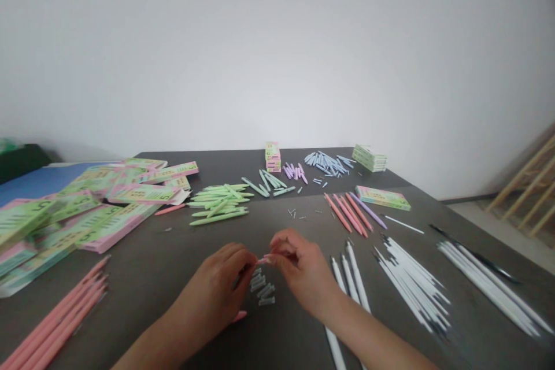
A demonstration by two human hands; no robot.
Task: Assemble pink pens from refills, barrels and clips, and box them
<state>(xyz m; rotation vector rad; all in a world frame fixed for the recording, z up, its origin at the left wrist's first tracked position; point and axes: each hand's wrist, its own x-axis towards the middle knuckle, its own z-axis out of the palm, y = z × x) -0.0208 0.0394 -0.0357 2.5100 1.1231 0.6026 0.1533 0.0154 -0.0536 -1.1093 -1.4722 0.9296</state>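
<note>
My left hand (223,280) and my right hand (301,266) meet above the dark table, fingertips pinched on opposite ends of a small pink pen part (262,261). Most of that part is hidden by the fingers. Just below lie several short clear plastic pieces (262,289). A pink tip (240,315) pokes out from under my left wrist, its other end covered. Thick white tubes (353,272) lie beside my right forearm, partly behind it. Farther right is a fan of thin white pen refills (411,283). Long pink pen barrels (65,318) rest at the left.
Printed pen boxes (134,193) are heaped at the left. Behind my hands lie green pens (221,202), purple pieces (295,172), blue pieces (327,162) and stacked boxes (273,156). At the right are coral pens (347,214), a flat box (383,198) and long white rods (489,286).
</note>
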